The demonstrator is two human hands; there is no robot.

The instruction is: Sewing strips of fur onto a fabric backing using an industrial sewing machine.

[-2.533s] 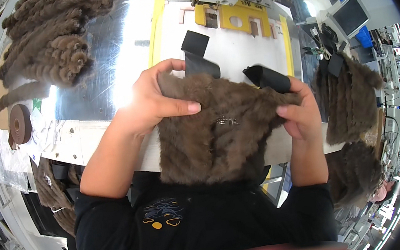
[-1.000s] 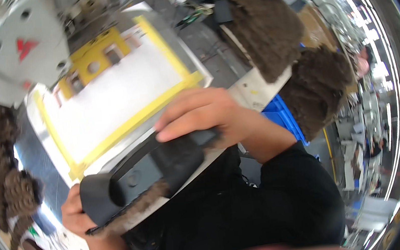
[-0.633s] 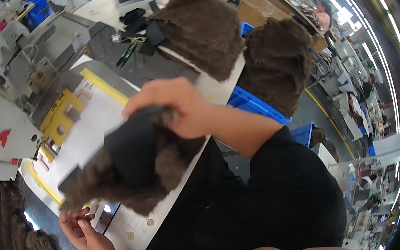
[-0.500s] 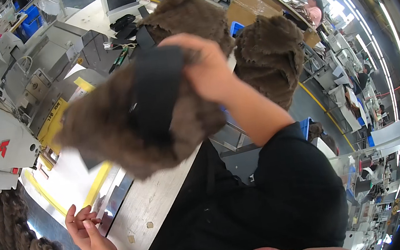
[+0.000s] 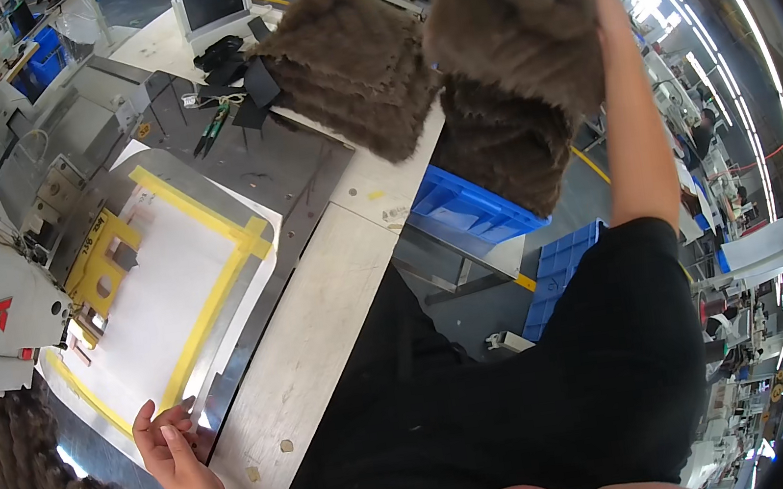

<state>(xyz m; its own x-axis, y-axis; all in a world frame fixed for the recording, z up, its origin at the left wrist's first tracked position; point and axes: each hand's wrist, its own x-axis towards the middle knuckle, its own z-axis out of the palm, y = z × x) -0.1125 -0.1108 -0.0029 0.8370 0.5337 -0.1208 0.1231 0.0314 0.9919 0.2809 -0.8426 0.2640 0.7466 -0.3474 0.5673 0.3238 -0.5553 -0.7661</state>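
A brown furry piece [image 5: 511,26] with a dark patch is lifted at the upper right, in the grip of my right hand [image 5: 605,7], whose fingers are mostly hidden behind it. It hangs over a folded stack of brown fur [image 5: 507,145]. My left hand [image 5: 178,459] rests low at the left, fingers loosely bent and apart, with nothing plainly in it. Closest to it is the near corner of a white sheet with yellow tape borders [image 5: 193,355], lying on the sewing machine's bed.
The white sewing machine [image 5: 9,305] stands at the left, with ribbed brown fur [image 5: 20,462] below it. Another fur pile [image 5: 348,62] lies on the table's far end beside green-handled snips [image 5: 214,129] and black strap pieces [image 5: 255,94]. Blue crates [image 5: 476,209] sit beyond the table edge.
My right hand has carried the furry piece from above the machine bed to the upper right, uncovering the taped sheet and a blue crate. My left hand has hardly moved.
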